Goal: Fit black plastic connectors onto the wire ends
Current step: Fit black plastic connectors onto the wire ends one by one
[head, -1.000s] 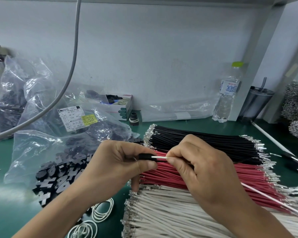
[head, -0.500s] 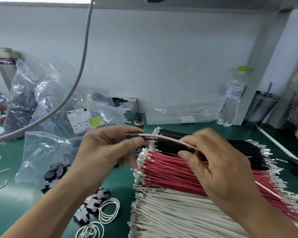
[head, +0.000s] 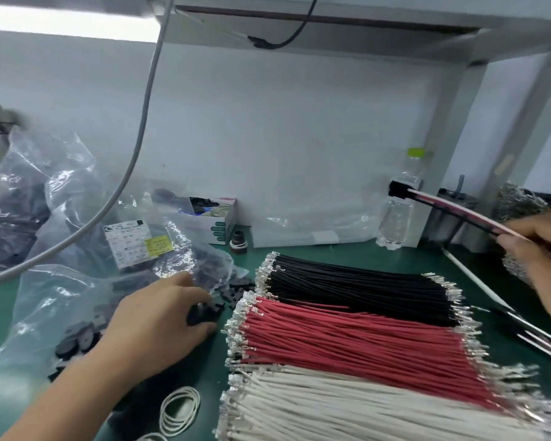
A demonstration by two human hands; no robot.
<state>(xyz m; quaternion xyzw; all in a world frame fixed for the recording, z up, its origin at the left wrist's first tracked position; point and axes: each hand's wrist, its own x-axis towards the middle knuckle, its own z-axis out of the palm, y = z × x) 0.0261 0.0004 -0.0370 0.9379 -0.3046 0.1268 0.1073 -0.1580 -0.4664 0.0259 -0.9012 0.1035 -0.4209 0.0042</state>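
Three wire bundles [head: 357,329], one bottle [head: 401,205]

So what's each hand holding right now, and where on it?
The right hand pinches the finished wire set partway along its wires, connector end free. The left hand grips loose black connectors on the mat.

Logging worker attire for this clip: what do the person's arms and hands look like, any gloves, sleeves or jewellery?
Both hands are bare: no gloves on the left hand or the right hand. The left forearm is uncovered as far as the frame shows, with no sleeve, watch or wristband. No rings show on the visible fingers. The right wrist is cut off by the frame edge, so anything worn there cannot be told.
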